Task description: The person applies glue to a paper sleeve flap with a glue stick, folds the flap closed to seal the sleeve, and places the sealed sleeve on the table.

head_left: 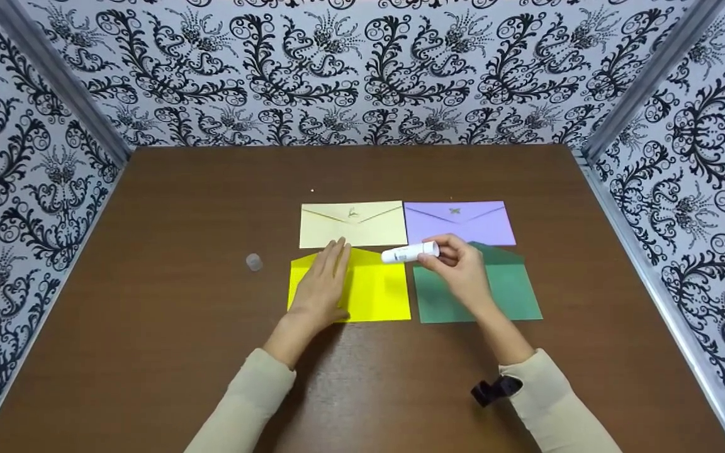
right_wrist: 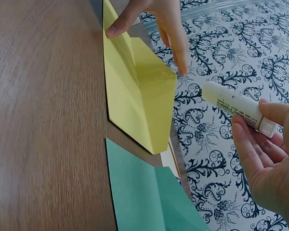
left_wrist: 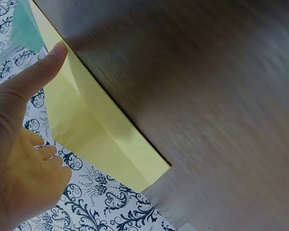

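Yellow envelope (head_left: 378,292), with the glue stick (head_left: 400,254) held near

The yellow envelope lies on the brown table (head_left: 148,314), just beside the green envelope (head_left: 513,296). We judge that the step in hand is preparing to glue its flap (head_left: 369,257). The left hand (head_left: 321,283) rests on it, fingers mostly straight, thumb at the near edge. The right hand (head_left: 466,274) pinches the glue stick between thumb and fingers, apart from the envelope. Next, we think, a steady hold and a light stroke are called for. The envelope looks bright and plain, its pointed flap unfolded toward the far side.
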`<state>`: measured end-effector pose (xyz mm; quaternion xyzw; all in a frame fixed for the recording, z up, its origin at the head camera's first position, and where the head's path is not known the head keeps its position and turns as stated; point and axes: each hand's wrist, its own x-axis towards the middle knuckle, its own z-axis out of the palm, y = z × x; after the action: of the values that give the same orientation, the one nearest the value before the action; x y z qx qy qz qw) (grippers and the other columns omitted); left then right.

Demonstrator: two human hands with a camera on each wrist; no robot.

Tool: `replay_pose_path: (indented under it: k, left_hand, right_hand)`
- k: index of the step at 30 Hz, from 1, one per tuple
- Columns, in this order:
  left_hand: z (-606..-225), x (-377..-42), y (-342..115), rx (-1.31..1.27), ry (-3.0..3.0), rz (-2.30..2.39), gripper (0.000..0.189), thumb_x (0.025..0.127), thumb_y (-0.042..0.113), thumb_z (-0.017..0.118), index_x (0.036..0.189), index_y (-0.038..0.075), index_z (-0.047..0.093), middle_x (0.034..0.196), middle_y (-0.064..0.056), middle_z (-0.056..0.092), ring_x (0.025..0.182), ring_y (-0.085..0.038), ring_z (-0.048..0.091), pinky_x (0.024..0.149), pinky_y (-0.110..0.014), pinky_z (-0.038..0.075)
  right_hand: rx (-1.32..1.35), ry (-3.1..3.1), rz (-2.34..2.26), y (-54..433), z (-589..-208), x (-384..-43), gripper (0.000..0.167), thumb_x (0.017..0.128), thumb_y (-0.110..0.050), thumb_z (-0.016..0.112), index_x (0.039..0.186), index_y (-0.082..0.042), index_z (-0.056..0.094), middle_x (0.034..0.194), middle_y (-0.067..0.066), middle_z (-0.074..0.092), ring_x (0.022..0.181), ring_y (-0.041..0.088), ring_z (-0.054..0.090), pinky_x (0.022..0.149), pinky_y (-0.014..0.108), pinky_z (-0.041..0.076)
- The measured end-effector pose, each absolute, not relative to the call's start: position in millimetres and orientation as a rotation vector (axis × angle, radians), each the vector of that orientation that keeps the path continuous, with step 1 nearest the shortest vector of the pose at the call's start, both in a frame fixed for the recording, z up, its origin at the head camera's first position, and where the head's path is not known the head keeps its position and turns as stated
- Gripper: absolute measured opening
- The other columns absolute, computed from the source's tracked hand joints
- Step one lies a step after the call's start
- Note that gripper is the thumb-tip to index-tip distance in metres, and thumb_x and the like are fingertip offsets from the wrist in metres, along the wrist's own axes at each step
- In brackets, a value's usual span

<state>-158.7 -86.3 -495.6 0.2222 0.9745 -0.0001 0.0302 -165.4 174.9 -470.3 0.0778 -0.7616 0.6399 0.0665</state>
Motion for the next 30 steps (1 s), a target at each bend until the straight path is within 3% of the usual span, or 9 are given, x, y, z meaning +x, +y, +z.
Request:
replay_pose_path:
  k: [9,15,24,30]
  left_hand:
    - [-495,-156,-85,0.698,2.982,0.055,0.121,0.076,0.042,0.086,0.158,-0.002,0.009,0.166,-0.018,0.014,0.155,-0.03,0.018,0.128,-0.036,0.02]
    - [-498,-153,-85,0.727,3.062,-0.02,0.12,0.072,0.046,0.087,0.158,0.001,0.015,0.158,-0.017,0.03,0.148,-0.03,0.03,0.126,-0.037,0.026]
    - [-504,-146,-85,0.838,3.144,-0.097,0.088,0.074,0.041,0.087,0.143,0.005,0.047,0.137,-0.012,0.052,0.129,-0.028,0.052,0.12,-0.038,0.038]
    - [-505,-144,-85,0.854,3.129,-0.031,0.073,0.077,0.034,0.086,0.138,0.008,0.055,0.133,-0.01,0.062,0.122,-0.026,0.061,0.114,-0.038,0.045]
  right_hand:
    - [0.211,-2.287,1.942,177,-470,-164,0.027,0.085,0.001,0.075,0.11,0.009,0.067,0.103,0.028,0.073,0.08,0.006,0.073,0.073,0.021,0.062]
    - [0.201,-2.292,1.926,178,-471,-165,0.027,0.085,0.0,0.075,0.11,0.008,0.067,0.103,0.028,0.073,0.079,0.005,0.073,0.072,0.02,0.061]
    - [0.204,-2.289,1.914,179,-471,-165,0.027,0.085,0.001,0.075,0.11,0.008,0.067,0.102,0.027,0.073,0.079,0.006,0.073,0.072,0.021,0.061]
    - [0.211,-2.298,1.915,180,-472,-165,0.028,0.086,-0.001,0.075,0.11,0.009,0.066,0.103,0.028,0.073,0.08,0.005,0.073,0.073,0.02,0.061]
